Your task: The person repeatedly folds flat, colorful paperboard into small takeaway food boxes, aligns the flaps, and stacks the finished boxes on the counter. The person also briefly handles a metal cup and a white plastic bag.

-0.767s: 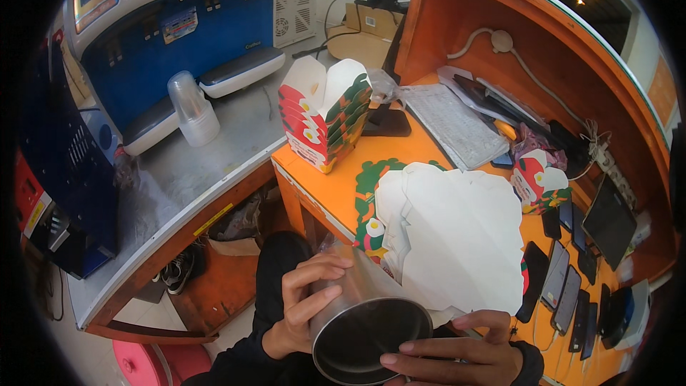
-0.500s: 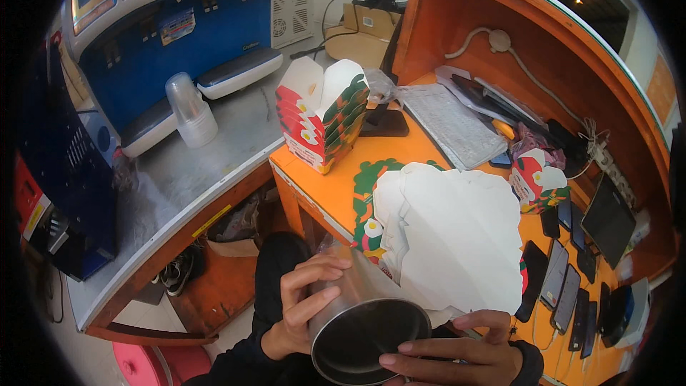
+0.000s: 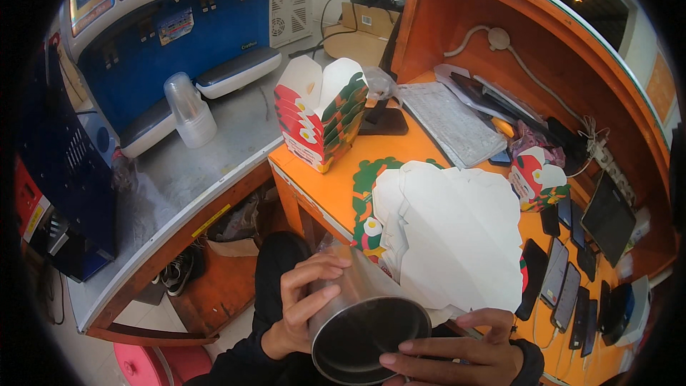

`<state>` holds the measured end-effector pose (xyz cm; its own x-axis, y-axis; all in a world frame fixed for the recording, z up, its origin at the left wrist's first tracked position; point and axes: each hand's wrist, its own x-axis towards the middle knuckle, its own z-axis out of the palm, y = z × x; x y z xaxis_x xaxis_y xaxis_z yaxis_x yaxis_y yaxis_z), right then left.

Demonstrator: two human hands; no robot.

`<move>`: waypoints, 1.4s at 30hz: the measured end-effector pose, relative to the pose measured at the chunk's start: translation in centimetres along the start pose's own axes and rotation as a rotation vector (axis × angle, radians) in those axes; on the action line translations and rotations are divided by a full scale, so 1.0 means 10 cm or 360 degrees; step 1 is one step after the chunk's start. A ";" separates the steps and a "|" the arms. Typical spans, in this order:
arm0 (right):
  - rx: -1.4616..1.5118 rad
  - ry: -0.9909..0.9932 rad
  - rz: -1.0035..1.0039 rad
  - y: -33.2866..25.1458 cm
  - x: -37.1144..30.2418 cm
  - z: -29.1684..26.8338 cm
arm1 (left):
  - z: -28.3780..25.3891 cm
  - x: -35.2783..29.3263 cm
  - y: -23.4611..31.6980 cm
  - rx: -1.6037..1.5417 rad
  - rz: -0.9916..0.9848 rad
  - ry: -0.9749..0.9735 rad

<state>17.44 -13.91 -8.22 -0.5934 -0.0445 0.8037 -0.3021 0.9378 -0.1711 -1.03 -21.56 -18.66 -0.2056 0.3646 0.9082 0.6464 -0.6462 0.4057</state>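
A brushed metal cup (image 3: 357,282) is tilted at the bottom centre, its dark open mouth facing me. My left hand (image 3: 304,307) is wrapped around its left side, fingers over the outer wall. On the right, my right hand (image 3: 464,350) has fingers laid against the rim, with the forefinger bent higher up near a pale paper edge. What lies under that hand is hidden. Just beyond the cup, a stack of flat white carton blanks (image 3: 457,236) covers the desk, with green, red and yellow printing showing at its left edge.
Nested folded food cartons (image 3: 321,114) stand on the orange desk (image 3: 393,144); a smaller carton (image 3: 537,180) sits right. Several phones (image 3: 567,297) and cables lie at the right edge. Plastic cups (image 3: 193,118) stand by a blue drink dispenser (image 3: 179,25). A pink bin (image 3: 153,363) is lower left.
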 end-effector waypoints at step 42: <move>-0.0473 -0.1437 0.1217 0.27 0.17 -0.55 | -1.57 1.01 -2.58 0.1370 -0.0429 0.1003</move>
<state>19.74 -9.51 -4.19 -0.8843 0.4414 -0.1526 0.4647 0.8639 -0.1942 -31.34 -11.73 -18.38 -0.5967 -0.1428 0.7896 0.7697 0.1763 0.6135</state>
